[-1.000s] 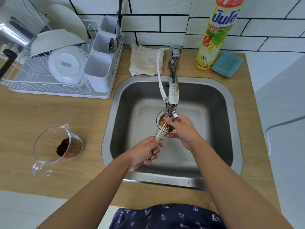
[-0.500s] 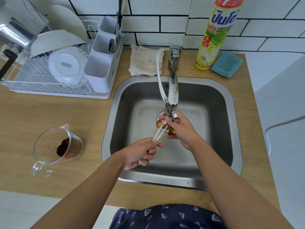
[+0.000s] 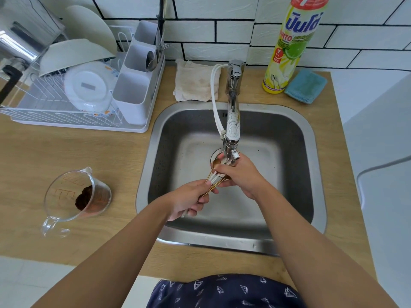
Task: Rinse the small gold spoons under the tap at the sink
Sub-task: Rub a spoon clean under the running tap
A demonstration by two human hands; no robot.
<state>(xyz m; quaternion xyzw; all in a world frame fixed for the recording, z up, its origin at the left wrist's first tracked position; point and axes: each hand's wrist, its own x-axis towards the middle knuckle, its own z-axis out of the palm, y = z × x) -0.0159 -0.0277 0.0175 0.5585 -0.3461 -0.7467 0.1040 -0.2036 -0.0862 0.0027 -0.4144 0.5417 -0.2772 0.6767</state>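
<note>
Fingers of our left hand (image 3: pixel 189 200) curl round the handle ends of the spoons (image 3: pixel 214 177), a small bundle of thin gold stems that fans out up and to the right from that grip. Our right hand (image 3: pixel 241 175) closes over the far end of the bundle, fingers wrapped about the bowls, with one gold bowl showing just past its fingertips. Both hands hang over the basin of the sink (image 3: pixel 311 152), the right one directly under the spout of the tap (image 3: pixel 232 121) and touching its tip. We cannot tell whether water is running.

Beyond our fingers, behind the tap, lies a folded stained cloth (image 3: pixel 195 82). Further right of it stands a yellow bottle (image 3: pixel 289 45) of dish soap: its label carries large blue Thai lettering, the word "PINTO", a red badge with "7" and "NEW", and a picture of a lime. A blue sponge (image 3: pixel 305 86) lies just beside the bottle.

Left of our left hand, on the wooden counter (image 3: pixel 66 147), sits a clear measuring jug (image 3: pixel 75 196) with brown grounds inside; faint raised marks on its wall are too blurred to read. Further off to the upper left is a white dish rack (image 3: pixel 73 121) holding bowls and a plate, with cutlery in its holder.
</note>
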